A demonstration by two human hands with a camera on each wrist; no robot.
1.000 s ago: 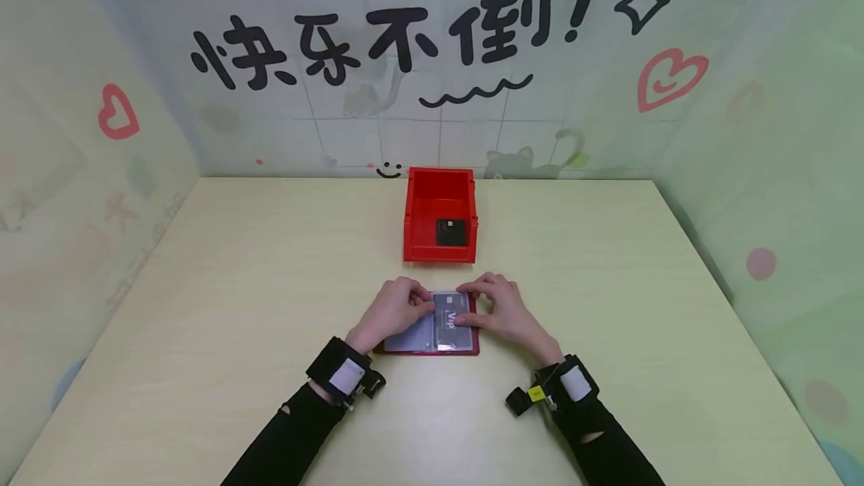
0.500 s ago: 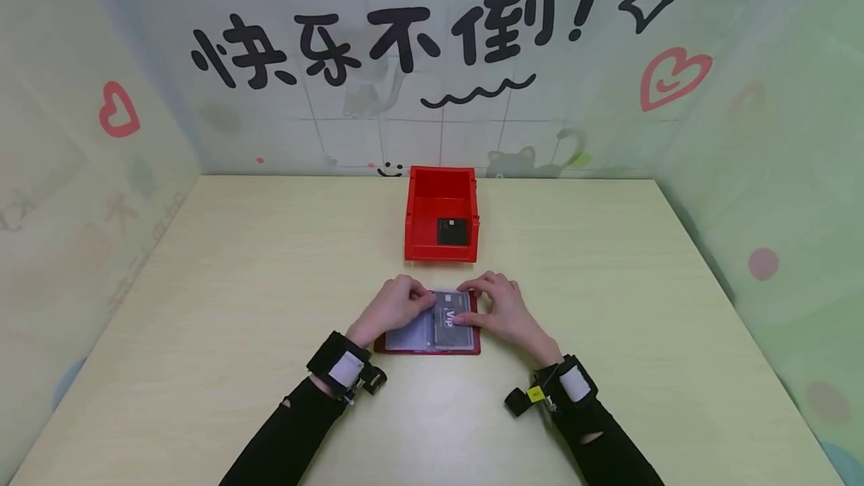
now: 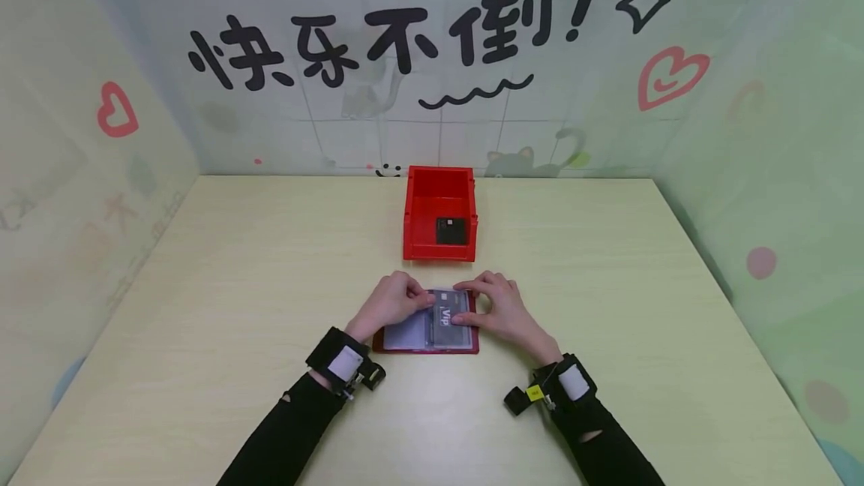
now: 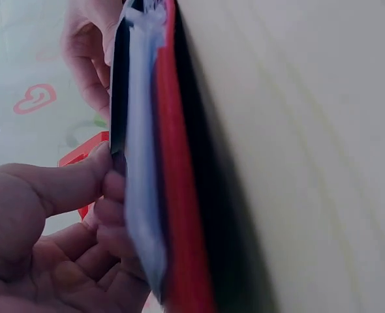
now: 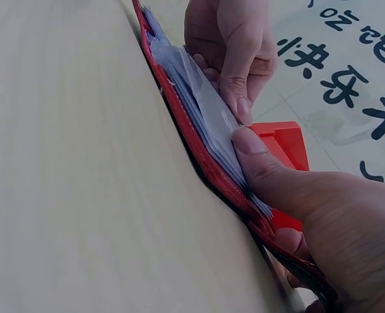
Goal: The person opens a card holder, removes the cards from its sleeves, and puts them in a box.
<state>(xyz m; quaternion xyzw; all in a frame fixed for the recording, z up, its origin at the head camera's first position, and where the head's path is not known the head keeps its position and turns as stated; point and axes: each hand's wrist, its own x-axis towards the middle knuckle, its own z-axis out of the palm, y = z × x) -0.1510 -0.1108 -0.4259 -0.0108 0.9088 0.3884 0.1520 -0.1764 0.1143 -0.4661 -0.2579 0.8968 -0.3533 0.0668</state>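
Observation:
A red card holder (image 3: 425,345) lies open on the table, its clear sleeves up. A grey VIP card (image 3: 451,317) sits on its right page. My left hand (image 3: 394,303) pinches the edge of a sleeve at the holder's middle; in the left wrist view its thumb (image 4: 81,173) touches the dark card edge (image 4: 119,85). My right hand (image 3: 498,307) has its thumb (image 5: 264,163) on the card and sleeves, with the fingers curled at the holder's (image 5: 179,117) far edge.
A red bin (image 3: 440,246) stands just beyond the hands with a black card (image 3: 451,231) inside. The pale wooden table (image 3: 236,283) is walled in by patterned panels at the left, right and back.
The grey card has slid a little to the left, toward the holder's middle. Both hands have stayed in place on the holder.

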